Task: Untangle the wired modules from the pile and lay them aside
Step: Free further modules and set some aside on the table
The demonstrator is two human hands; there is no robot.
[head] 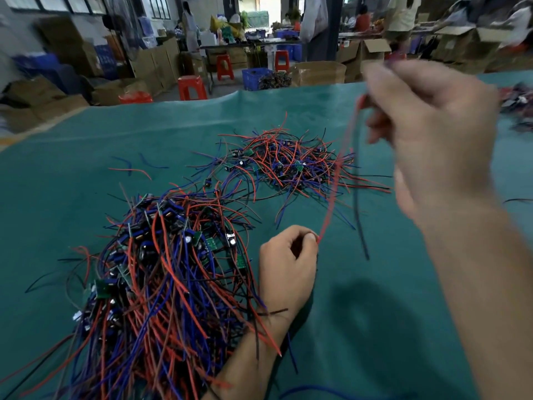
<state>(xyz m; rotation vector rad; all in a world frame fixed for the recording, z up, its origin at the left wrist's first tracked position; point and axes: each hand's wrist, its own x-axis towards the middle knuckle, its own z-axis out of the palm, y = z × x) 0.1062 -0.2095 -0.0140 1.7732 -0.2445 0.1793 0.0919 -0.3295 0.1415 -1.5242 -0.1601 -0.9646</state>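
Extraction step, seemingly: the raised right hand [427, 134] is pinching one end of a thin red wire [334, 180]; the left hand [288, 264] is pinching the other beside the large tangled pile of red, blue and black wired modules [161, 272] on the green surface [375, 327]; next, probably laying it aside.

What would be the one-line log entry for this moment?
left hand: pinches red wire low end | right hand: holds top, raised | black wire: hangs | pile: on table

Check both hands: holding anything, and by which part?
The left hand pinches the lower end of a red wire; the right hand holds its upper end, a black wire hanging loose beside it.
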